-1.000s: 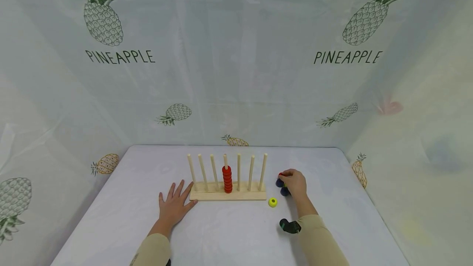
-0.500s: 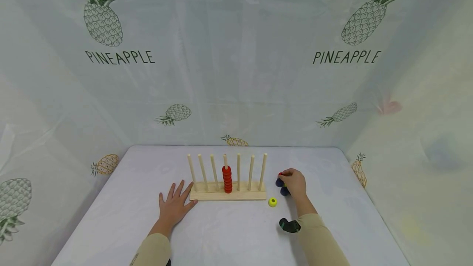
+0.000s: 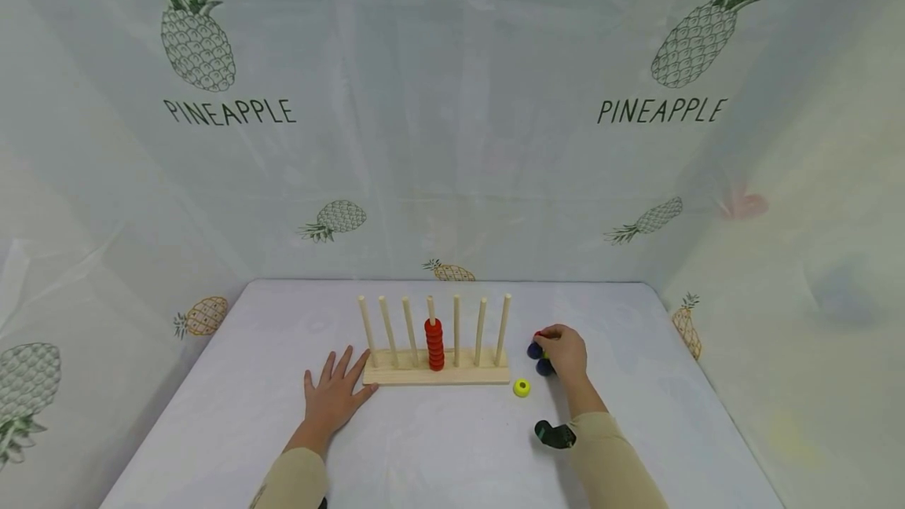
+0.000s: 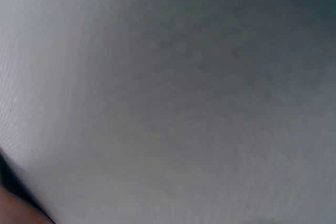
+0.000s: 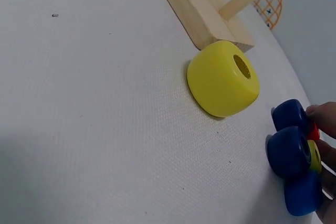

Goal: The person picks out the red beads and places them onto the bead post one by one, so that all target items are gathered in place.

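Note:
My left hand (image 3: 333,398) lies spread with straight fingers on the table, its fingertips and thumb touching the left end of a wooden peg stand (image 3: 410,375). Several red beads (image 3: 435,346) are stacked on the stand's middle peg. Right of the stand, my right hand (image 3: 567,350) is bent over a cluster of beads. Seen from the right wrist, its fingers pinch a red bead (image 5: 313,131) beside blue beads (image 5: 288,152) and a partly hidden yellow one (image 5: 314,156). A separate yellow bead (image 5: 223,79) sits near the stand's right end.
A white cloth covers the table (image 3: 438,446). Behind it hangs a pineapple-print curtain (image 3: 452,148). A dark wrist device (image 3: 555,434) sticks out from the right sleeve. The left wrist view holds mostly blurred white surface.

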### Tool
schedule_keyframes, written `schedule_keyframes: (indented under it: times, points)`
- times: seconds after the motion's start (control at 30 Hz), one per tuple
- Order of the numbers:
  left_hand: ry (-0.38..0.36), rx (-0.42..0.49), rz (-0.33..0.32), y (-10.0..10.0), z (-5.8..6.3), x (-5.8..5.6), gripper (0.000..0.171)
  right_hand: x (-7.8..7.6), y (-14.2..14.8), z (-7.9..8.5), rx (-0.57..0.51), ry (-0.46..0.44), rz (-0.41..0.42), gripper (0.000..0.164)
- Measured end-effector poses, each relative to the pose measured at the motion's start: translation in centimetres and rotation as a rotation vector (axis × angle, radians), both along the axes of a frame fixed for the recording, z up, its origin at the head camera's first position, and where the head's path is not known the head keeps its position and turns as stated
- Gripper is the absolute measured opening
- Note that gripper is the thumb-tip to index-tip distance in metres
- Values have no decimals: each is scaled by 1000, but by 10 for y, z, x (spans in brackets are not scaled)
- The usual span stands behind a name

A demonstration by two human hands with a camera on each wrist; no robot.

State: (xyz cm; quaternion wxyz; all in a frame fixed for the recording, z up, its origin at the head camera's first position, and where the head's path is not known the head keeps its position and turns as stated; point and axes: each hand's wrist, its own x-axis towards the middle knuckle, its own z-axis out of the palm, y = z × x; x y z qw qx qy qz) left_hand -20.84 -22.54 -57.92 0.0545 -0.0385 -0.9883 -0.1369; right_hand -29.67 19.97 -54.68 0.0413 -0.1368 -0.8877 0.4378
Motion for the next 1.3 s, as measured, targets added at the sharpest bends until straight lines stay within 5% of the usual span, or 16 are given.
schedule_keyframes:
  times: [0.4, 0.9, 1.3]
  points:
    - [-42, -8, 5, 1, 5, 1, 74, 2, 0, 23, -56, 64, 20, 23]
    - [-47, -10, 4, 3, 9, 2, 73, 6, -13, 75, -127, 247, 69, 22]
    - [27, -2, -10, 0, 0, 1, 74, 14, -25, 112, -146, 315, 120, 25]
